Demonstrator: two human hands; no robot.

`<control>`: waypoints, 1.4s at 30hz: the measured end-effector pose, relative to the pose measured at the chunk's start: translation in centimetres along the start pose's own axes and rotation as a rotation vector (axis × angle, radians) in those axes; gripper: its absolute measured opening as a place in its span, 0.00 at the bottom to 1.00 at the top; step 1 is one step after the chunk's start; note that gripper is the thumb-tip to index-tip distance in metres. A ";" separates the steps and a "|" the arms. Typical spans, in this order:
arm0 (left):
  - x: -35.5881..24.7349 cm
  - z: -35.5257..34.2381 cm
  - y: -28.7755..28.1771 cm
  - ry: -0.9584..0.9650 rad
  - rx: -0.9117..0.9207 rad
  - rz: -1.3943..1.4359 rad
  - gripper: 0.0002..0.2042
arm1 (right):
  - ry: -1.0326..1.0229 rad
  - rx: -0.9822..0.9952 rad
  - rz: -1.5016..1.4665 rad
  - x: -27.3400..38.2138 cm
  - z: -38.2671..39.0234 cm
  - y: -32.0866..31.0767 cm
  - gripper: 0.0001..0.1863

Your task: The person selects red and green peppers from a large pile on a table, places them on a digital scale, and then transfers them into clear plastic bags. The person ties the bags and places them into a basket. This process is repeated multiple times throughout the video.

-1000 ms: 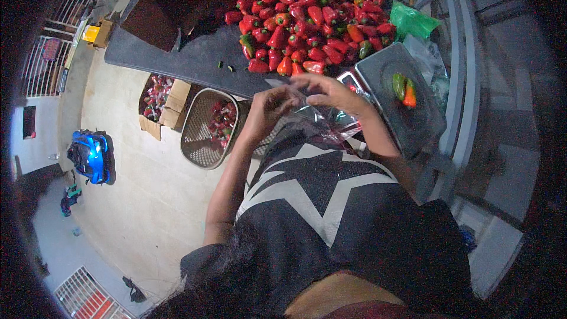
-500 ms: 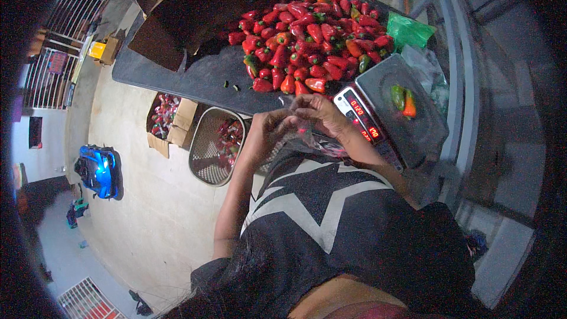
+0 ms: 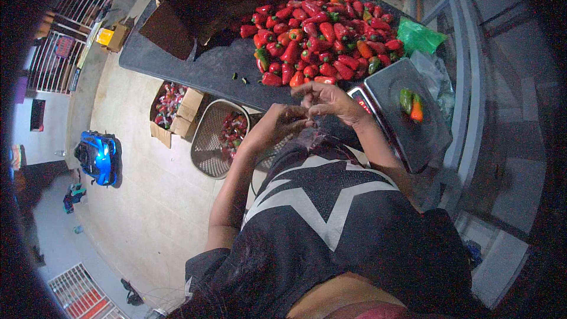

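Observation:
Close together in front of my body, both hands work at a thin clear plastic bag (image 3: 311, 134), which hangs below the fingers and is hard to make out. My left hand (image 3: 276, 127) pinches it with closed fingers. Beside it, my right hand (image 3: 334, 105) has its fingertips bent in on the bag's top. Beyond them a large heap of red peppers (image 3: 322, 32) lies on the dark table (image 3: 195, 80). To the right, a green pepper (image 3: 406, 100) and an orange one (image 3: 417, 111) rest on the plate of a digital scale (image 3: 397, 127); my right hand partly covers its display.
A large opened cardboard box (image 3: 168, 26) stands on the table's far left. Below the table edge are a plastic basket (image 3: 204, 159) and a small carton (image 3: 188, 109), both with wrapped red items. Green plastic (image 3: 420, 36) lies right of the heap. A blue object (image 3: 97, 158) sits on the floor.
Both hands have shifted slightly right in the picture, as the whole view has moved. My right hand now hides more of the scale's display. The red inside the bag shows less.

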State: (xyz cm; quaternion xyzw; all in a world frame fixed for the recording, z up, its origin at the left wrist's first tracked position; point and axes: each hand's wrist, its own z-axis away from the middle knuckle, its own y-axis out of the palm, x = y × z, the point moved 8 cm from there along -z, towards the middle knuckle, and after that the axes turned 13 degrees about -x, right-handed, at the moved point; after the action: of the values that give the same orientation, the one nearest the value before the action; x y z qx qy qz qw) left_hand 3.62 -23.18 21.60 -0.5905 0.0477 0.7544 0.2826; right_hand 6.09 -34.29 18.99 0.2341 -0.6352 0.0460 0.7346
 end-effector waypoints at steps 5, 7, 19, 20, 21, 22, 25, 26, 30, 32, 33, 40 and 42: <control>-1.3 -0.4 -2.6 0.154 -0.150 0.088 0.10 | 0.117 -0.091 0.046 -1.6 0.3 -1.0 0.15; -1.1 -0.5 -3.6 0.152 -0.214 0.073 0.10 | 0.069 -0.157 -0.051 -1.4 0.7 -1.3 0.13; 0.3 -0.6 -3.4 0.124 -0.185 -0.003 0.13 | -0.006 -0.286 -0.162 -0.5 1.1 -2.3 0.10; 0.5 -0.7 -3.2 0.121 -0.182 0.008 0.13 | 0.006 -0.292 -0.220 -0.4 1.1 -2.2 0.11; 0.8 -0.9 -3.0 0.124 -0.185 -0.022 0.14 | -0.014 -0.327 -0.116 -0.2 1.2 -2.3 0.12; 1.1 -1.1 -2.9 0.126 -0.189 -0.052 0.14 | -0.056 -0.360 -0.024 0.2 1.2 -2.4 0.12; 2.4 -1.8 -2.2 0.100 -0.193 -0.005 0.15 | -0.098 -0.396 0.008 0.2 1.0 -2.4 0.12; 2.9 -1.9 -2.0 0.079 -0.195 0.035 0.16 | -0.098 -0.410 -0.026 -0.1 1.1 -2.5 0.11; 4.6 -2.0 -0.1 -0.003 -0.131 0.017 0.15 | 0.049 -0.450 -0.325 -2.6 1.5 -3.0 0.11; 3.6 -2.0 -0.2 0.125 -0.246 0.084 0.16 | 0.080 -0.420 -0.438 -3.2 1.6 -2.7 0.12; 3.6 -2.0 -0.3 0.127 -0.300 0.097 0.16 | 0.070 -0.452 -0.350 -3.3 1.7 -3.0 0.12; 2.7 -1.7 0.6 0.253 -0.366 0.109 0.07 | 0.070 -0.535 0.148 -3.3 2.0 -3.2 0.13; 3.1 -1.7 0.2 0.265 -0.441 0.071 0.07 | 0.032 -0.549 0.105 -3.4 2.0 -3.4 0.11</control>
State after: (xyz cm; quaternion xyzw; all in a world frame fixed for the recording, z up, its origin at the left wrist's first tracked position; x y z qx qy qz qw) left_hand 4.56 -22.88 18.21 -0.7294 -0.0608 0.6721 0.1119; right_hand 4.89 -37.27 14.96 -0.0079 -0.6233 -0.0861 0.7772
